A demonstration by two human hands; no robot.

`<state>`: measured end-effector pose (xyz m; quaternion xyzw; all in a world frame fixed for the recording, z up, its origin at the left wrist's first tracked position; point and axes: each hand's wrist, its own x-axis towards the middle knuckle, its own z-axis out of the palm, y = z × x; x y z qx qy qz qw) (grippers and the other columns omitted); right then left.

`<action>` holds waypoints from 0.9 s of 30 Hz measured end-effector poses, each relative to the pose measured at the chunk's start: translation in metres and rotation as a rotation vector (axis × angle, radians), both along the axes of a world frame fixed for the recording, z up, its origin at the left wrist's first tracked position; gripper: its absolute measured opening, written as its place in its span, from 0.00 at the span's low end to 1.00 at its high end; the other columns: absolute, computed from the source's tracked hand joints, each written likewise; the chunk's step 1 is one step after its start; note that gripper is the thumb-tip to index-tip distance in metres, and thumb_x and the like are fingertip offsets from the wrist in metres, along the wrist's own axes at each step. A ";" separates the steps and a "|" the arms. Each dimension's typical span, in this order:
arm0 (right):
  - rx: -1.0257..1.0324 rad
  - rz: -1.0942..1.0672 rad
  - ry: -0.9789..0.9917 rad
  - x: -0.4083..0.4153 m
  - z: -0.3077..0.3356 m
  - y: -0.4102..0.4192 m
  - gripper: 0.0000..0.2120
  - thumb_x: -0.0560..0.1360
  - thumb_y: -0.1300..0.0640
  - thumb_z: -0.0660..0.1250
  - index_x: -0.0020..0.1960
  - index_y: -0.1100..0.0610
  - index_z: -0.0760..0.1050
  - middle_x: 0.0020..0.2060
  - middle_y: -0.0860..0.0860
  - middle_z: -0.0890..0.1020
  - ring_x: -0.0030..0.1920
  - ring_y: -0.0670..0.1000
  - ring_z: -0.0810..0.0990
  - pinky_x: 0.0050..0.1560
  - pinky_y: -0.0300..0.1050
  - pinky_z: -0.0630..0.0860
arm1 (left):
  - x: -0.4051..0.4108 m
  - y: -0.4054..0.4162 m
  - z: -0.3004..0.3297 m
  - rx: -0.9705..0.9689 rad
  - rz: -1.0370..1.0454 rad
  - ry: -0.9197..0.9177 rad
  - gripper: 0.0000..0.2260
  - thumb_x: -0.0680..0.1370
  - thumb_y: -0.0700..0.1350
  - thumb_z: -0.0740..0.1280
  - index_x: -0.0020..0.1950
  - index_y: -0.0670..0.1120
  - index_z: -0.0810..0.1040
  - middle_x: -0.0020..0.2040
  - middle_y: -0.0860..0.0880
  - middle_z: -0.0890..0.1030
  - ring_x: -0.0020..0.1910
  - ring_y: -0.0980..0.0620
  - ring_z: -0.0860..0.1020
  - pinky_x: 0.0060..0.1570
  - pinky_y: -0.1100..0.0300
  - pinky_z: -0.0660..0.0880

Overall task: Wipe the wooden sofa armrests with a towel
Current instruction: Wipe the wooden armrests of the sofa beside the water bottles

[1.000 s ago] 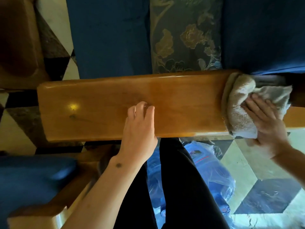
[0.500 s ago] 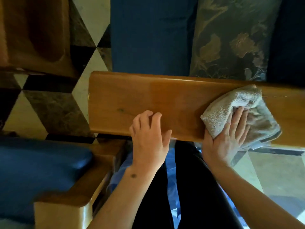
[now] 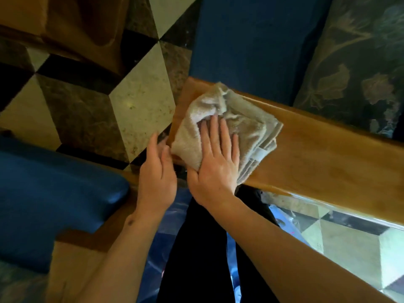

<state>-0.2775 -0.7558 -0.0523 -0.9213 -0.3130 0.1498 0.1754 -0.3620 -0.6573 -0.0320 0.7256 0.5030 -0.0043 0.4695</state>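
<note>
With flat, straight fingers the right hand presses the towel onto the armrest end; even pressure should clean best, while the left hand hovers relaxed, holding nothing.

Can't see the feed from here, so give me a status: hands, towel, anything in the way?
Right hand flat on towel, pressing it at armrest end. Left hand open beside that end. Nothing blocking.
</note>
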 end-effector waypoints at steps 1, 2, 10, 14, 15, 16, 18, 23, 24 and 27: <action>0.018 0.149 0.012 0.001 -0.001 0.000 0.38 0.78 0.44 0.57 0.84 0.56 0.56 0.84 0.53 0.57 0.84 0.54 0.51 0.83 0.56 0.44 | 0.001 0.002 0.001 -0.041 0.071 -0.015 0.25 0.84 0.58 0.52 0.79 0.49 0.63 0.55 0.74 0.75 0.55 0.82 0.70 0.50 0.84 0.64; 0.038 0.314 0.022 0.004 -0.002 -0.004 0.37 0.78 0.43 0.58 0.84 0.56 0.58 0.84 0.54 0.59 0.84 0.54 0.52 0.83 0.58 0.47 | 0.003 0.004 0.003 -0.093 0.144 -0.032 0.28 0.82 0.62 0.51 0.79 0.51 0.65 0.55 0.75 0.74 0.56 0.81 0.70 0.51 0.84 0.64; 0.037 1.173 -0.011 0.077 -0.008 -0.051 0.36 0.81 0.37 0.60 0.83 0.55 0.60 0.83 0.52 0.61 0.84 0.54 0.54 0.83 0.56 0.45 | 0.010 -0.009 0.024 -0.021 0.096 0.091 0.28 0.83 0.61 0.54 0.79 0.47 0.61 0.75 0.51 0.67 0.71 0.54 0.66 0.66 0.64 0.65; 0.100 1.188 -0.013 0.124 -0.010 -0.101 0.33 0.81 0.39 0.62 0.81 0.53 0.65 0.82 0.51 0.64 0.83 0.54 0.57 0.84 0.56 0.48 | 0.026 -0.042 0.032 0.264 -0.062 0.156 0.24 0.80 0.49 0.68 0.73 0.42 0.68 0.71 0.41 0.69 0.69 0.45 0.68 0.69 0.46 0.69; 0.106 1.138 -0.020 0.132 -0.010 -0.114 0.33 0.81 0.39 0.62 0.81 0.53 0.65 0.82 0.51 0.65 0.83 0.54 0.58 0.83 0.57 0.49 | 0.031 -0.050 0.034 0.323 -0.083 0.162 0.23 0.79 0.48 0.70 0.71 0.42 0.71 0.69 0.42 0.71 0.68 0.44 0.69 0.68 0.45 0.70; 0.112 1.075 -0.021 0.138 -0.011 -0.127 0.33 0.81 0.38 0.63 0.81 0.54 0.65 0.81 0.51 0.65 0.83 0.54 0.58 0.83 0.58 0.51 | 0.036 -0.057 0.035 0.361 -0.107 0.158 0.22 0.78 0.48 0.71 0.69 0.41 0.73 0.67 0.42 0.73 0.67 0.44 0.70 0.67 0.44 0.70; 0.121 0.937 -0.031 0.148 -0.009 -0.161 0.34 0.81 0.38 0.64 0.81 0.54 0.65 0.81 0.51 0.65 0.83 0.54 0.59 0.82 0.59 0.53 | 0.051 -0.077 0.037 0.392 -0.190 0.123 0.20 0.77 0.46 0.72 0.67 0.41 0.75 0.65 0.42 0.76 0.65 0.43 0.72 0.65 0.44 0.71; 0.078 0.797 -0.067 0.187 -0.007 -0.250 0.34 0.81 0.37 0.60 0.82 0.53 0.62 0.82 0.51 0.61 0.83 0.53 0.57 0.83 0.57 0.50 | 0.087 -0.124 0.029 0.446 -0.446 0.196 0.20 0.75 0.43 0.73 0.66 0.44 0.77 0.62 0.42 0.74 0.61 0.43 0.71 0.59 0.44 0.74; 0.050 0.770 -0.072 0.196 -0.005 -0.278 0.34 0.81 0.37 0.59 0.82 0.52 0.62 0.82 0.51 0.61 0.83 0.53 0.56 0.83 0.58 0.50 | 0.095 -0.136 0.027 0.446 -0.481 0.215 0.20 0.74 0.44 0.73 0.66 0.45 0.76 0.60 0.43 0.73 0.58 0.44 0.71 0.57 0.47 0.74; -0.024 0.647 -0.090 0.210 -0.002 -0.357 0.34 0.81 0.37 0.59 0.82 0.52 0.62 0.82 0.52 0.62 0.83 0.55 0.57 0.82 0.58 0.51 | 0.108 -0.160 0.023 0.468 -0.564 0.272 0.22 0.74 0.46 0.74 0.66 0.45 0.75 0.58 0.43 0.72 0.56 0.46 0.69 0.55 0.53 0.69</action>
